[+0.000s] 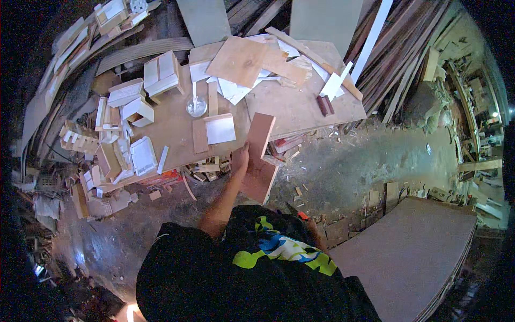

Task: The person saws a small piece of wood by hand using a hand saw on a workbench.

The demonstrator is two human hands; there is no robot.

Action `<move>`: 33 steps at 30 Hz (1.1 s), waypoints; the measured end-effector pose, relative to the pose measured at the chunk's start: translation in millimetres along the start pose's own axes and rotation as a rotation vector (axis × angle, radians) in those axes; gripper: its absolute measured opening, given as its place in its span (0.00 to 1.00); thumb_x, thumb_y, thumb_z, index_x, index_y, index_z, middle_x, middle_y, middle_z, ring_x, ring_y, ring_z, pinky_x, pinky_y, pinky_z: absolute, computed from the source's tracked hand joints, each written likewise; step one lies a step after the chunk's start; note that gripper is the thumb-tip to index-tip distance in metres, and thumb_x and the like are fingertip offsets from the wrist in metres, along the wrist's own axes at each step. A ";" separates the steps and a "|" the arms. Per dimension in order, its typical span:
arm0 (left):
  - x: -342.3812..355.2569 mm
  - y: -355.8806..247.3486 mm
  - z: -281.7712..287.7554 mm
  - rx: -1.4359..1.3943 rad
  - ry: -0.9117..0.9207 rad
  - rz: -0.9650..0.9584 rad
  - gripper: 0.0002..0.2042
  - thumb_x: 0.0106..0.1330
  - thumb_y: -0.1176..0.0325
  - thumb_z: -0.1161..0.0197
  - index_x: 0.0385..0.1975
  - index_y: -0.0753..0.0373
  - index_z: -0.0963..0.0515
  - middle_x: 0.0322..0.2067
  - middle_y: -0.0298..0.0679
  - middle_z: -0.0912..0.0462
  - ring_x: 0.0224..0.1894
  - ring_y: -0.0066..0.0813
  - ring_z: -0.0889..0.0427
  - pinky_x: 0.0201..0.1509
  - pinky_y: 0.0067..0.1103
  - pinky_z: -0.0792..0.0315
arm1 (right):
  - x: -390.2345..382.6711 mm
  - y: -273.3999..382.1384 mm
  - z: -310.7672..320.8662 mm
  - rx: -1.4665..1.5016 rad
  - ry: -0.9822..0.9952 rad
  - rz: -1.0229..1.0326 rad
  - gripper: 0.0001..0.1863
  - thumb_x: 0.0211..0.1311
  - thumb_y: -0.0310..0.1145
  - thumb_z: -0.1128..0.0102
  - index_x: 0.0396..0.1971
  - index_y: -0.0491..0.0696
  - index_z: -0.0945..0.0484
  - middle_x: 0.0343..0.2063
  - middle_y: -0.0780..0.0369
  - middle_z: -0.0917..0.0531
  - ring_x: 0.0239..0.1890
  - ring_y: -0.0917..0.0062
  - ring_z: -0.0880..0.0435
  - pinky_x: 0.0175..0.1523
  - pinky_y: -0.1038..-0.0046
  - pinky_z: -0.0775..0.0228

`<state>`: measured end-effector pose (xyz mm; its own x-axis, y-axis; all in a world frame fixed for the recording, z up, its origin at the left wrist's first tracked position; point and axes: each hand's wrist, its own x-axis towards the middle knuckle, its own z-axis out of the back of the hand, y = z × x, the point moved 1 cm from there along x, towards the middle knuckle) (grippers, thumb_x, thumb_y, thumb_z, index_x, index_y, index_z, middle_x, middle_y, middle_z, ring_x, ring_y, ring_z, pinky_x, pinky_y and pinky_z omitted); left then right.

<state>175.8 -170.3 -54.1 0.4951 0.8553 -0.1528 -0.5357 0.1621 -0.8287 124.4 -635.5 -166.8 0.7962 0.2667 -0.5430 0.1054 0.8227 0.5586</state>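
Brown board (256,156) ran lengthwise forward, right of our left hand (241,160) clasping it; our right hand (313,227) held a tool (302,216).

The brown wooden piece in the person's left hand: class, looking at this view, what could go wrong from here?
The brown wooden piece is held up by the left hand alone, so it might slip or tip.
The orange-marked tool at the right hand has a dark, pointed-looking end near the shirt; if sharp, it could snag or cut.
The clear jar stands among loose pieces and could get knocked over.
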 end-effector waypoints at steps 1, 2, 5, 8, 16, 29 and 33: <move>-0.5 -6.0 -3.0 -0.025 0.079 0.068 0.28 0.58 0.44 0.58 0.40 0.66 0.27 0.42 0.52 0.27 0.47 0.49 0.31 0.51 0.35 0.40 | -1.7 0.3 0.2 0.001 -0.006 -0.004 0.16 0.50 0.42 0.44 0.28 0.43 0.26 0.17 0.62 0.24 0.22 0.76 0.26 0.27 0.71 0.34; -3.1 -16.8 -1.5 -0.036 0.024 0.004 0.28 0.58 0.44 0.58 0.40 0.66 0.27 0.42 0.52 0.27 0.47 0.49 0.31 0.51 0.35 0.40 | -3.0 0.8 0.4 0.006 -0.013 -0.008 0.16 0.50 0.42 0.44 0.28 0.43 0.26 0.17 0.62 0.24 0.22 0.76 0.26 0.27 0.71 0.34; -20.3 -72.8 15.5 -0.055 0.176 -0.119 0.27 0.57 0.45 0.56 0.35 0.67 0.26 0.37 0.51 0.25 0.43 0.49 0.29 0.48 0.34 0.38 | -8.9 1.7 1.8 0.021 -0.038 -0.026 0.16 0.50 0.42 0.44 0.28 0.43 0.26 0.17 0.62 0.25 0.22 0.76 0.26 0.27 0.72 0.34; -43.5 -142.4 37.7 0.094 0.375 -0.155 0.25 0.56 0.45 0.53 0.31 0.66 0.25 0.32 0.51 0.24 0.39 0.49 0.27 0.44 0.33 0.35 | -14.7 3.5 3.7 0.043 -0.068 -0.054 0.16 0.50 0.42 0.44 0.28 0.43 0.26 0.17 0.62 0.25 0.22 0.77 0.26 0.27 0.72 0.34; -47.3 -223.3 -2.8 0.310 0.628 -0.642 0.21 0.55 0.47 0.51 0.25 0.61 0.25 0.25 0.45 0.22 0.31 0.45 0.24 0.36 0.35 0.33 | -34.9 17.4 4.5 0.130 -0.157 -0.198 0.16 0.51 0.42 0.44 0.28 0.43 0.26 0.17 0.63 0.25 0.21 0.78 0.27 0.27 0.72 0.34; 2.9 -263.7 -137.6 0.844 1.186 -1.325 0.17 0.54 0.51 0.49 0.37 0.55 0.27 0.30 0.46 0.22 0.35 0.45 0.24 0.42 0.36 0.31 | -72.3 172.4 87.8 0.835 -0.499 -0.525 0.16 0.52 0.41 0.44 0.16 0.45 0.30 0.10 0.69 0.31 0.11 0.85 0.33 0.16 0.79 0.43; 10.8 -285.1 -165.9 0.920 1.313 -1.350 0.17 0.53 0.51 0.48 0.36 0.54 0.26 0.32 0.48 0.23 0.37 0.45 0.24 0.42 0.35 0.32 | -64.8 237.3 126.2 1.070 -0.577 -0.609 0.17 0.52 0.42 0.43 0.18 0.43 0.30 0.08 0.67 0.33 0.11 0.84 0.34 0.17 0.75 0.43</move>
<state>447.3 -288.8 91.1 0.6336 -0.6804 -0.3684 0.5880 0.7329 -0.3422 173.0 -520.8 80.0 0.5642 -0.4593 -0.6861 0.7233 -0.1258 0.6790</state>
